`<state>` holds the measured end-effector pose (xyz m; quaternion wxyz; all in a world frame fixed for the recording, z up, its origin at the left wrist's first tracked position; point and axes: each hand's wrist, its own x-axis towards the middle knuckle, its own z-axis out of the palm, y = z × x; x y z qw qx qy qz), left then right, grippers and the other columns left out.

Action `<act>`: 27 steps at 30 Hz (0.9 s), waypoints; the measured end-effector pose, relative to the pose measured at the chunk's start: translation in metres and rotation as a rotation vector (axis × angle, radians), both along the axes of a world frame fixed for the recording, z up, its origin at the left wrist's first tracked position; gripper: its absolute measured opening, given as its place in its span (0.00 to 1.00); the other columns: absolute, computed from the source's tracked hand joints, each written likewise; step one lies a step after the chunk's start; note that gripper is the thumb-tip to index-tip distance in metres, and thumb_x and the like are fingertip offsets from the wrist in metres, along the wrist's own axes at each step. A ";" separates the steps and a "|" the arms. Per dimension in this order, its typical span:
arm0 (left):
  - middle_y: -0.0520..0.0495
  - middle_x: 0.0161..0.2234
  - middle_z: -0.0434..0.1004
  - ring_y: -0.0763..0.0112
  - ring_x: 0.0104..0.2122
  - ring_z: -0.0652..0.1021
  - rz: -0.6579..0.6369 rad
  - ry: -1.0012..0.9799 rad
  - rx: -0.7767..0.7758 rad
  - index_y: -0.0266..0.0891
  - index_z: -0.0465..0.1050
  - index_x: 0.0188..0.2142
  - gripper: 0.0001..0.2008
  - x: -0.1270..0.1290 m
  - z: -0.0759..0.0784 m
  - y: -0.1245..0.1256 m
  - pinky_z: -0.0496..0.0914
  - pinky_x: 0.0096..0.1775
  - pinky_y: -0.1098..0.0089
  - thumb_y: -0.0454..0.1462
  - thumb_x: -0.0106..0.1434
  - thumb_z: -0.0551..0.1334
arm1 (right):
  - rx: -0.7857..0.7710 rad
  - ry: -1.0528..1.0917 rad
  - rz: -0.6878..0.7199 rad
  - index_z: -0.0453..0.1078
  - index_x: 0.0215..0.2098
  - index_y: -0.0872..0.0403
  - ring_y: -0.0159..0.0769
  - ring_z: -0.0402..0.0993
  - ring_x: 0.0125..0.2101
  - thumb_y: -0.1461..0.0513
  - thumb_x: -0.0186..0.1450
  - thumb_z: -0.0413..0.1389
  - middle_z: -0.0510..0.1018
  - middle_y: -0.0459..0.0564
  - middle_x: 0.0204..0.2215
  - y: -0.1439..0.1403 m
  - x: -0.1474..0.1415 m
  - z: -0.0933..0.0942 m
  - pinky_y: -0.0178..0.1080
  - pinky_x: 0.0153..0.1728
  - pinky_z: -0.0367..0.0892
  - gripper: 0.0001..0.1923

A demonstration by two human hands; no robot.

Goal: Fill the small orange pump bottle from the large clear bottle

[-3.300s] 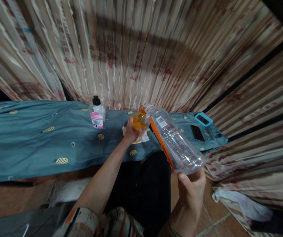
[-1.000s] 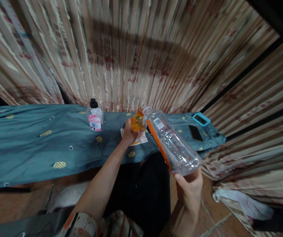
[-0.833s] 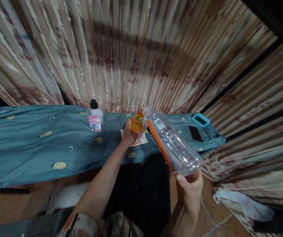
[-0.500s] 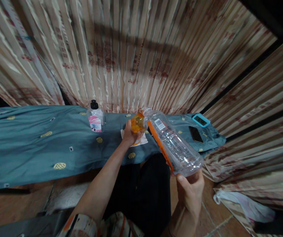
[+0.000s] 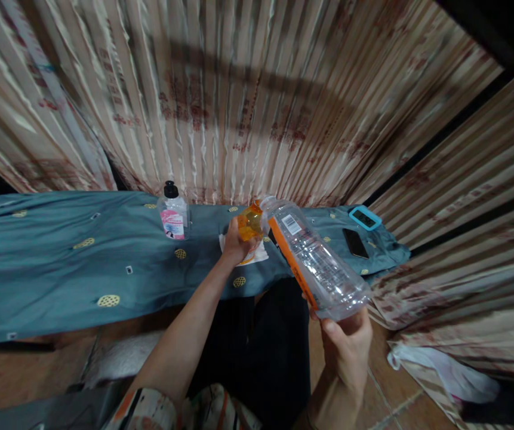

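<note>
Our right hand point(image 5: 346, 346) grips the base of the clear bottle point(image 5: 314, 257), tipped mouth-down onto the small orange container point(image 5: 251, 221) clasped in our left hand point(image 5: 237, 242) above the blue cloth point(image 5: 59, 251). Bottle looks nearly drained; whether any liquid runs, we cannot tell

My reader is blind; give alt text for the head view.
The right hand tilts a clear plastic bottle, mouth against a small orange container held by the left hand, above a blue cloth with a pink-labelled bottle and phone.
</note>
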<state>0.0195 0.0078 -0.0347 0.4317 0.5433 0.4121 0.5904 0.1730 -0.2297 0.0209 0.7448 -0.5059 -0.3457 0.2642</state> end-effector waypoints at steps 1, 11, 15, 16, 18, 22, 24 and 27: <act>0.53 0.39 0.75 0.65 0.42 0.77 0.014 0.017 -0.013 0.44 0.70 0.42 0.26 0.000 0.001 0.000 0.71 0.43 0.65 0.33 0.43 0.74 | -0.002 -0.002 -0.002 0.75 0.53 0.47 0.37 0.79 0.28 0.56 0.46 0.77 0.84 0.44 0.36 0.000 0.000 0.000 0.36 0.30 0.74 0.37; 0.52 0.40 0.75 0.63 0.43 0.77 0.049 0.063 -0.041 0.44 0.70 0.41 0.25 0.002 0.005 -0.002 0.71 0.46 0.63 0.30 0.44 0.73 | -0.031 -0.006 -0.040 0.75 0.54 0.49 0.39 0.81 0.33 0.56 0.49 0.76 0.84 0.47 0.40 -0.002 -0.003 0.003 0.39 0.36 0.75 0.35; 0.51 0.40 0.76 0.62 0.44 0.77 0.057 0.055 -0.031 0.44 0.71 0.41 0.26 0.002 0.005 -0.002 0.72 0.48 0.61 0.30 0.43 0.74 | -0.021 -0.004 -0.054 0.75 0.52 0.49 0.38 0.80 0.31 0.56 0.48 0.77 0.84 0.45 0.39 -0.002 -0.003 0.003 0.38 0.34 0.74 0.35; 0.51 0.40 0.76 0.62 0.44 0.77 0.056 0.051 -0.027 0.44 0.71 0.41 0.25 0.002 0.005 -0.001 0.72 0.48 0.61 0.30 0.43 0.74 | -0.019 -0.004 -0.058 0.75 0.53 0.49 0.38 0.80 0.32 0.56 0.48 0.77 0.84 0.46 0.40 -0.001 -0.003 0.004 0.38 0.35 0.74 0.35; 0.51 0.40 0.76 0.61 0.45 0.78 0.059 0.052 -0.021 0.44 0.71 0.41 0.25 0.002 0.005 -0.001 0.71 0.49 0.61 0.30 0.43 0.74 | -0.013 -0.006 -0.061 0.75 0.53 0.49 0.38 0.80 0.33 0.57 0.48 0.77 0.84 0.46 0.41 -0.002 -0.004 0.005 0.38 0.36 0.74 0.36; 0.50 0.41 0.76 0.60 0.46 0.78 0.064 0.076 -0.010 0.44 0.70 0.40 0.25 0.003 0.001 0.002 0.71 0.49 0.61 0.31 0.43 0.74 | -0.003 -0.015 -0.058 0.76 0.51 0.49 0.36 0.79 0.33 0.58 0.48 0.76 0.84 0.45 0.38 -0.002 -0.005 0.006 0.36 0.36 0.72 0.33; 0.50 0.41 0.76 0.61 0.46 0.77 0.059 0.077 -0.009 0.44 0.70 0.41 0.25 0.004 -0.002 0.003 0.71 0.49 0.61 0.32 0.43 0.74 | 0.005 -0.019 -0.059 0.76 0.52 0.49 0.36 0.78 0.32 0.58 0.49 0.76 0.84 0.45 0.39 -0.002 -0.005 0.006 0.36 0.35 0.72 0.33; 0.50 0.42 0.77 0.62 0.45 0.77 0.039 0.069 -0.009 0.44 0.69 0.43 0.27 0.003 -0.004 0.005 0.71 0.48 0.62 0.34 0.44 0.74 | 0.008 -0.022 -0.049 0.75 0.53 0.49 0.37 0.79 0.32 0.58 0.49 0.76 0.84 0.46 0.39 -0.001 -0.005 0.006 0.37 0.35 0.73 0.34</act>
